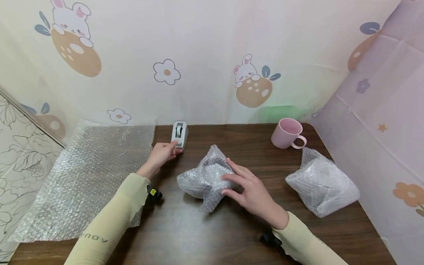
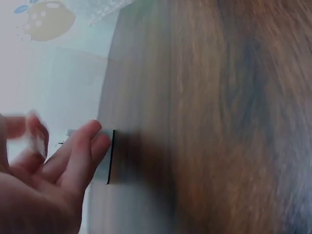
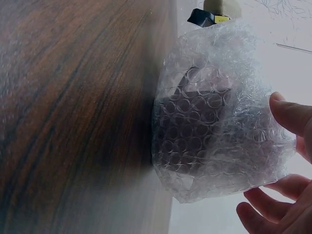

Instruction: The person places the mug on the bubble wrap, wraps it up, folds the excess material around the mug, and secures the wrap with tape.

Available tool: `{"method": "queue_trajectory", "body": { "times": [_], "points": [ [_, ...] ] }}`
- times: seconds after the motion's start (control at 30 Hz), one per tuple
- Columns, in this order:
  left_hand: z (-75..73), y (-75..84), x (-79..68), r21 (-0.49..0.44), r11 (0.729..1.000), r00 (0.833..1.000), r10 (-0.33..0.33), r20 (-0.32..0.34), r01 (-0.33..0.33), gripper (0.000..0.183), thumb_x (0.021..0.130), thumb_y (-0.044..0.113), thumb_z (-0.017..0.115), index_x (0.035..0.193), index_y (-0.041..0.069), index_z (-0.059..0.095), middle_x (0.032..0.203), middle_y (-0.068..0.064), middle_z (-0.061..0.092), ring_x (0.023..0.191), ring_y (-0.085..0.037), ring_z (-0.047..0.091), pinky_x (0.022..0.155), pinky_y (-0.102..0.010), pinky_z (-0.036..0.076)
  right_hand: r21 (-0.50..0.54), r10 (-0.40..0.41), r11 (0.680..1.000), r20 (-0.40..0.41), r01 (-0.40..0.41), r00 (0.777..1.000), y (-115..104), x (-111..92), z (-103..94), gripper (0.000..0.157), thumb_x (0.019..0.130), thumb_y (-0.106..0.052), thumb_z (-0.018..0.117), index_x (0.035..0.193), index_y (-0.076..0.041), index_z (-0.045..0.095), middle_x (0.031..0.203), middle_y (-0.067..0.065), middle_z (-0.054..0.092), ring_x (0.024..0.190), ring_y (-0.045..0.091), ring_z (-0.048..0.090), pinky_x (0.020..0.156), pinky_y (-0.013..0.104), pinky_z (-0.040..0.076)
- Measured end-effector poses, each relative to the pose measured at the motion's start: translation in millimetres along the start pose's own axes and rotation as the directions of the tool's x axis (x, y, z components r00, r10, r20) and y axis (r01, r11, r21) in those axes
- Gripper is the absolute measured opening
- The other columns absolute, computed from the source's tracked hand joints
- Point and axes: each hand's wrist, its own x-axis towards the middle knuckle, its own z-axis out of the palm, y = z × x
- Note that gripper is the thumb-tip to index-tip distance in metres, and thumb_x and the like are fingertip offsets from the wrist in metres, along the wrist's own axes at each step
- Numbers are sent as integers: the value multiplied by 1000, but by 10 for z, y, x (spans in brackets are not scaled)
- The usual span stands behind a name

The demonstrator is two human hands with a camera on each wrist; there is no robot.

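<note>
A bubble-wrapped bundle [image 1: 202,180] sits mid-table, its corners sticking up and out. My right hand [image 1: 250,187] holds its right side, thumb and fingers spread over the folded wrap. Through the bubbles in the right wrist view, a dark, pinkish shape [image 3: 195,117] shows; its kind is unclear. At the back of the table, my left hand [image 1: 162,154] is at the front end of a white tape dispenser [image 1: 179,133]. Thumb and finger pinch what looks like a whitish bit of tape [image 2: 38,142], blurred in the left wrist view.
A flat sheet of bubble wrap [image 1: 89,176] covers the table's left side. Toward the back right stands a pink mug [image 1: 286,133], with another bubble-wrapped bundle [image 1: 322,184] in front of it. A patterned cloth [image 1: 205,92] hangs behind the table [image 1: 198,239].
</note>
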Motion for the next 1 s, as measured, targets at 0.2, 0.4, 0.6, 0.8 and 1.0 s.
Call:
{"method": "queue_trajectory", "body": {
  "times": [0.2,0.4,0.6,0.8,1.0],
  "points": [
    [-24,-56,4,89,995,996,-43,-72,49,37,104,29,54,79,2,60,103,-15,74,104,-25,66,89,-33,48,-2,-9,1000,-7,9,1000,-5,2,1,40,83,-30,83,120,-22,70,155,8,41,134,25,47,101,49,45],
    [-36,-87,47,238,970,997,-27,-79,45,37,105,24,51,93,-3,73,95,-10,76,104,-19,61,84,-28,38,-9,-12,1000,-15,12,1000,3,0,-2,40,83,-31,82,120,-23,70,155,7,41,133,26,48,100,49,46],
    [-38,-132,75,255,964,993,-46,-104,72,32,98,12,49,94,-4,77,90,-8,76,85,-14,63,74,-25,48,-7,-8,1000,-6,8,1000,-1,5,2,39,84,-31,82,120,-23,70,155,7,41,133,25,48,100,49,46],
    [-36,-69,36,196,980,999,-12,-50,22,40,105,31,50,114,-2,71,94,-10,76,91,-18,71,80,-34,53,-3,-6,1000,-8,6,1000,-3,14,-8,40,82,-28,83,120,-23,70,155,7,41,134,24,48,102,47,45],
    [54,196,-145,221,955,981,192,40,-196,40,103,37,54,114,0,66,102,-13,74,96,-28,70,89,-48,52,-19,-5,1000,4,5,1000,-25,12,-8,41,84,-30,82,122,-22,69,156,8,40,134,26,47,101,49,45]
  ]
}}
